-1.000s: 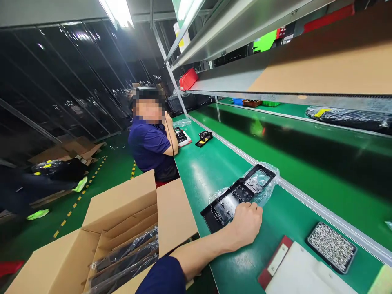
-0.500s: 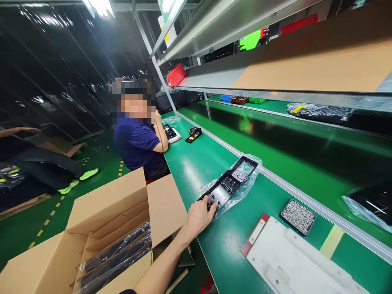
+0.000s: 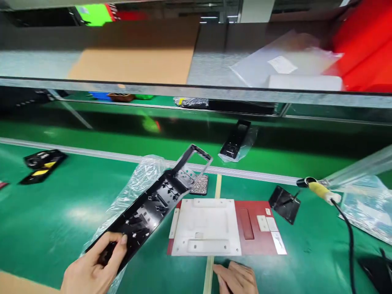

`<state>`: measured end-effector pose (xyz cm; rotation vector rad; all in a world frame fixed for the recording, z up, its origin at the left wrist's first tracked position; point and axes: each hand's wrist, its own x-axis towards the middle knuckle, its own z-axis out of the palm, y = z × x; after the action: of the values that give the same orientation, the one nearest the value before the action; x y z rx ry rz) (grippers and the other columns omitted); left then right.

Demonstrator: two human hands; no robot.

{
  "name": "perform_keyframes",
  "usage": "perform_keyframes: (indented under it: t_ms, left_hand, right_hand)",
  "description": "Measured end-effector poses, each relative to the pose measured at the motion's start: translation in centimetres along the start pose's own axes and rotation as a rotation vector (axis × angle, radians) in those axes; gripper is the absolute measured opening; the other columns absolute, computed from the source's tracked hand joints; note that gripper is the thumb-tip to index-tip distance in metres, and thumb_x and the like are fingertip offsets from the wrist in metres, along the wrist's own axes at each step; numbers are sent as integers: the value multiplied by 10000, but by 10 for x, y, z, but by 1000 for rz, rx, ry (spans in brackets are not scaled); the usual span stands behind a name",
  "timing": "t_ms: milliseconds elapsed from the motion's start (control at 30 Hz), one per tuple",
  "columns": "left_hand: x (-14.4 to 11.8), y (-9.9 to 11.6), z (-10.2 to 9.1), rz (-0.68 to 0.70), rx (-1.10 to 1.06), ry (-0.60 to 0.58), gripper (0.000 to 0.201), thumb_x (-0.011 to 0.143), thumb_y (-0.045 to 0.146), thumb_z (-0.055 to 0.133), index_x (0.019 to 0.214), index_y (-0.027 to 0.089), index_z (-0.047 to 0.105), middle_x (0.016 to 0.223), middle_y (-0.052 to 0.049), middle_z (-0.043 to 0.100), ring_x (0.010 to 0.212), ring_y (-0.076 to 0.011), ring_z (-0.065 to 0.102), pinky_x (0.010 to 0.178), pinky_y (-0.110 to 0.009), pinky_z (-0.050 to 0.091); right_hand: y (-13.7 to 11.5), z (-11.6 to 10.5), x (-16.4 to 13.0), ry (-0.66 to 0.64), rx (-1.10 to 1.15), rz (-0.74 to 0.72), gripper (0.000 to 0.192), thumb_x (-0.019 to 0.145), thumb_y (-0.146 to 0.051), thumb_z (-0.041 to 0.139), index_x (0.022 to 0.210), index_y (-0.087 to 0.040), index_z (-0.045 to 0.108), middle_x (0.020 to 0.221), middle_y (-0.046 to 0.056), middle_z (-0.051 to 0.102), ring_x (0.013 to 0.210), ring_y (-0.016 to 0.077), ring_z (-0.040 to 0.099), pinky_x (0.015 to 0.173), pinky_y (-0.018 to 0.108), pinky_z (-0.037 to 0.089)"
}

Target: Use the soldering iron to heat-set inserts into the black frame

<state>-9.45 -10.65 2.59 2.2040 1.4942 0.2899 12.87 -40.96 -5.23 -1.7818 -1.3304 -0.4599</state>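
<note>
My left hand (image 3: 94, 263) grips the near end of a long black plastic housing (image 3: 156, 204) between thumb and fingers. The housing is tilted up to the right, its ribbed inner side and rectangular frame end facing me. Beneath and behind it lies a clear plastic bag (image 3: 143, 175). My right hand (image 3: 236, 278) is at the bottom, below the white fixture plate (image 3: 208, 226), its index finger stretched out and the other fingers loosely bent. Nothing shows in it. The white plate sits on a red base (image 3: 259, 224), and the housing's frame end hangs above a small tray of screws (image 3: 199, 185).
A black part on a bag (image 3: 235, 141) lies behind the metal rail (image 3: 251, 174). Black parts (image 3: 43, 163) rest at left. To the right are a black plate (image 3: 284, 204) and a yellow-gripped tool (image 3: 320, 192) with a black cable. A shelf (image 3: 196, 89) spans above.
My view has swung right from the carton and co-worker to the fixture. My left hand has lifted the black housing off its bag and over the table. My right hand has come into view.
</note>
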Motion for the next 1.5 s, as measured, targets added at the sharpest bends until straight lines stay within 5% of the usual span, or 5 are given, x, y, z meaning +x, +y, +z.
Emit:
perform_keyframes:
  t_ms: [133, 367, 1000, 1233, 1500]
  left_hand:
    - [9, 59, 20, 274, -87, -123, 488, 855, 707, 508, 813, 244, 657, 485, 48, 423, 434, -151, 383, 443, -227, 329]
    - [23, 113, 46, 632, -97, -390, 366, 965, 506, 463, 794, 231, 633, 657, 34, 567, 493, -128, 405, 511, -241, 322]
    - [37, 125, 70, 752, 1, -627, 412, 1049, 528, 398, 860, 241, 624, 760, 4, 615, 516, -144, 431, 511, -245, 333]
    - [36, 110, 66, 644, 1, -605, 389, 997, 592, 538, 1274, 362, 684, 1299, -22, 715, 379, -78, 464, 461, -241, 479]
    - [26, 126, 73, 719, 37, -589, 426, 1048, 530, 475, 1405, 362, 635, 1306, -44, 719, 428, -114, 546, 602, -275, 586]
  right_hand:
    - [-3, -7, 10, 140, 7, -26, 241, 897, -25, 573, 1023, -158, 730, 723, 35, 730, 604, 153, 671, 549, 280, 568]
    - [18, -46, 6, 140, -256, 135, 452, 998, -185, 472, 1421, -182, 633, 1419, 178, 628, 1312, 331, 625, 999, 497, 578]
    - [31, -44, -10, -84, -377, 241, 436, 1036, -167, 457, 1445, -153, 606, 1484, 111, 625, 1432, 272, 520, 1171, 480, 417]
    - [29, -42, -11, -111, -341, 248, 462, 1037, -175, 479, 1490, -139, 562, 1504, 111, 611, 1448, 271, 508, 1194, 488, 415]
    - [33, -44, -12, -71, -355, 308, 424, 1030, -150, 500, 1440, -155, 604, 1454, 104, 650, 1408, 270, 550, 1170, 494, 444]
